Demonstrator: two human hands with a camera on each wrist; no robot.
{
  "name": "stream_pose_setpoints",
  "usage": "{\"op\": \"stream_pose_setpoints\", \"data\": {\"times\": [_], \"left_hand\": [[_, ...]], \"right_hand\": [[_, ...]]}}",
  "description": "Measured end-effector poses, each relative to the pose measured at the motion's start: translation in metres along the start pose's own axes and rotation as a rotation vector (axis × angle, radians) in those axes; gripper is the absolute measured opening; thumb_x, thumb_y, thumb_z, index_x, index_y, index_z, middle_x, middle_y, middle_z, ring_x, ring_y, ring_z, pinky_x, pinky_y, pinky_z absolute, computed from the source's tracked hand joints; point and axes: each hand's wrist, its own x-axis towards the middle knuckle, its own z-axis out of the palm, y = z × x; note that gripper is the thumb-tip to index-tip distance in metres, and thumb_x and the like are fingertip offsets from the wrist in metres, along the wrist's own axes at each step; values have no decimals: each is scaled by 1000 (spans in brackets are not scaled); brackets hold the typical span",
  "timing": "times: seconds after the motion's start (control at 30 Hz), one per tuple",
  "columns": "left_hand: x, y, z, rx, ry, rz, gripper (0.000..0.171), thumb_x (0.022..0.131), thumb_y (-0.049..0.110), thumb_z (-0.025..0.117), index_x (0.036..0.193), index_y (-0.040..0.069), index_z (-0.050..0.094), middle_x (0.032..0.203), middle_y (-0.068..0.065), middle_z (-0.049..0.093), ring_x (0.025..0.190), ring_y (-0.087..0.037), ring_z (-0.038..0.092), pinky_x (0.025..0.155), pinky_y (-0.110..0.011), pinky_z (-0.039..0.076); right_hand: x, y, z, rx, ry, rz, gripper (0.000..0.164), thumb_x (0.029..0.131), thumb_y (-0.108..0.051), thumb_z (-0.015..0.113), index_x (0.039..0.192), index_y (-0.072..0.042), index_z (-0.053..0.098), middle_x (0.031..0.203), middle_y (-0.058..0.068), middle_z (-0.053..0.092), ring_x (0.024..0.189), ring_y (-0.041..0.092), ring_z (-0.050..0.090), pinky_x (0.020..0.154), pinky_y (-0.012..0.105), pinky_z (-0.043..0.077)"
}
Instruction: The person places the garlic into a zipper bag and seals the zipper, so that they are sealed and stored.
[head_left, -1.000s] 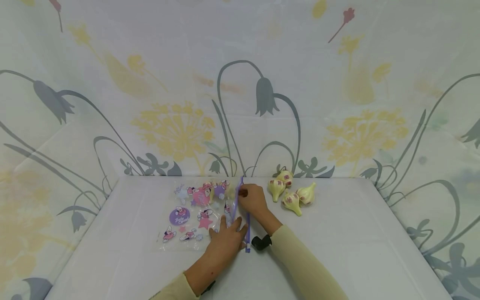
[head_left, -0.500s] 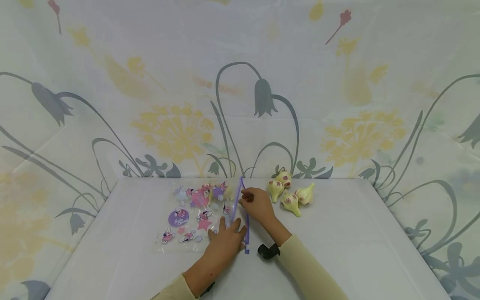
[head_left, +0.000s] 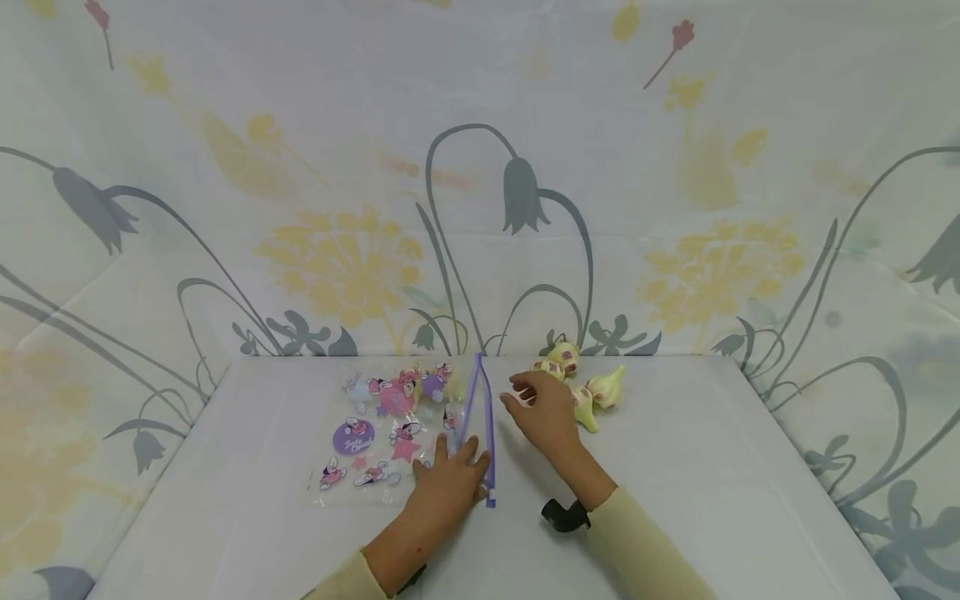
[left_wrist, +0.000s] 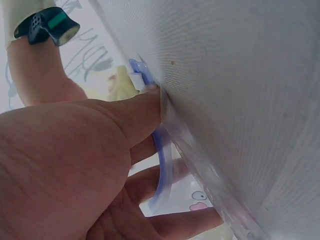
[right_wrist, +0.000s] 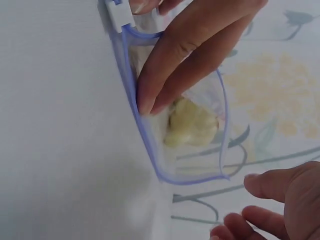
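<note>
The left hand (head_left: 448, 485) rests straight-fingered on one clear, purple-rimmed plastic bag (head_left: 378, 429) while the right hand (head_left: 546, 414), grip slack and empty, hangs near four pale-yellow garlic bulbs (head_left: 606, 388)

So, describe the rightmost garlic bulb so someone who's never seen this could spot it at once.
On the white table, look right of the clear printed bag to the cluster of pale yellow bulbs, partly behind the right hand. The garlic bulb you want sits farthest right, its stem pointing toward the back, unlike the front bulb, whose stem points toward the front.
</note>
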Motion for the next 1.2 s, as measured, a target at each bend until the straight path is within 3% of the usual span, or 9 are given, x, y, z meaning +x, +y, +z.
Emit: {"op": "stream_pose_setpoints", "data": {"times": [0.2, 0.57, 0.97, 1.2], "left_hand": [[-2, -1, -2, -16, 5, 10, 51, 97, 36, 75, 144, 19, 67, 156, -9, 56, 144, -57, 44, 92, -82, 47], [-3, 0, -6, -18, 21, 16, 51, 97, 37, 75, 144, 18, 67, 156, -9, 56, 143, -57, 45, 93, -81, 48], [-4, -2, -3, -33, 7, 18, 52, 96, 35, 76, 145, 18, 67, 156, -9, 56, 143, -57, 44, 93, -82, 47], [-4, -2, -4, -18, -1, 20, 52, 97, 36, 75, 145, 18, 66, 156, -9, 55, 143, -56, 44, 94, -82, 47]], "right_hand": [[-4, 7, -14, -77, 62, -39, 35, 84, -15, 90, 113, 0, 76, 107, 15, 73, 99, 34, 69, 87, 51, 57], [-1, 20, -37, -159, 47, 28, 64, 82, -16, 92, 133, 7, 60, 134, 25, 57, 126, 44, 51, 105, 56, 46], [-3, 36, -47, -232, 51, 29, 63, 78, -14, 95, 128, 7, 62, 126, 26, 57, 121, 45, 52, 102, 56, 47], [-4, 36, -51, -264, -44, 119, 70, 77, -16, 95, 134, 7, 62, 126, 28, 58, 118, 45, 56, 97, 55, 51]]}}
